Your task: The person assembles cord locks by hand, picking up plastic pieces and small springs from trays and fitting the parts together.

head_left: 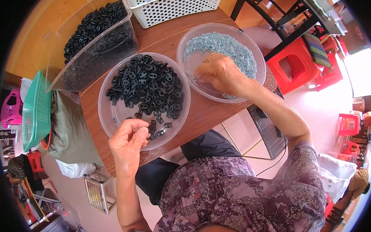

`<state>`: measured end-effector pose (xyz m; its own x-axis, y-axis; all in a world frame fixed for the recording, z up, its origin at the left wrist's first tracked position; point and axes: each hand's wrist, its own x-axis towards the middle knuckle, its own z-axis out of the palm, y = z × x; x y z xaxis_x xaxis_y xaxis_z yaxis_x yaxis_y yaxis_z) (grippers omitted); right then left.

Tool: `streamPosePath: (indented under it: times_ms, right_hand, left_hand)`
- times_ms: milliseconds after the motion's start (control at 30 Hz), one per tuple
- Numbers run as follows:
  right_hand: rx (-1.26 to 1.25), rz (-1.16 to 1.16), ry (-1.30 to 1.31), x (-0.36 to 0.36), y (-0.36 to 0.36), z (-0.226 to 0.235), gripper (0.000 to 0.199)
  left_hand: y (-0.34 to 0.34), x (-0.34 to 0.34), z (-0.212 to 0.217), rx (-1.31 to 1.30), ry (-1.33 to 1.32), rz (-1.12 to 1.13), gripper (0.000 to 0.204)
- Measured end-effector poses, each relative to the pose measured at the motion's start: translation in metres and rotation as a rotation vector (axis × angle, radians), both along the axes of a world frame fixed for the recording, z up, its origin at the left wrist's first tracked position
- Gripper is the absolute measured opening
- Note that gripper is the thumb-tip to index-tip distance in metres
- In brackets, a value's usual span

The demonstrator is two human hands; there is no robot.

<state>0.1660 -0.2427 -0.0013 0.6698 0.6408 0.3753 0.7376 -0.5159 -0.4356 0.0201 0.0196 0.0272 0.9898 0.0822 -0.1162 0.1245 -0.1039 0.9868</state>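
Where the wooden table [202, 115] ends just above your lap, two round clear plastic dishes sit side by side, rims nearly touching. Clear bin [95, 45], far left corner, tilted, half full of black plastic pieces. White perforated basket [173, 6], far edge. Left dish [112, 114]: heap of black plastic pieces [145, 84] at its middle and far side, bare near rim. Your left hand [127, 144] hovers over that near rim, fingertips pinched together; what they hold, you cannot tell. Right dish [255, 68]: pale grey screws [222, 45] banked along the far wall. Your right hand [221, 74] rests inside it, fingers curled down among the screws; grip hidden. Bare wood shows between dishes and table edge.
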Motion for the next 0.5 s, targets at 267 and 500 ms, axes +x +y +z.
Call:
streamPosePath:
  times_ms: [267,500]
  right_hand:
    - [-0.069,-0.017,-0.084,0.0009,0.0066,-0.0073,0.011]
    - [-0.05,-0.059,-0.027,-0.0015,-0.0009,-0.0065,0.011]
  left_hand:
    - [-0.0033,-0.0014,-0.0008,-0.123,0.005,0.033,0.013]
    - [-0.0042,-0.002,-0.0036,-0.121,-0.016,0.049,0.014]
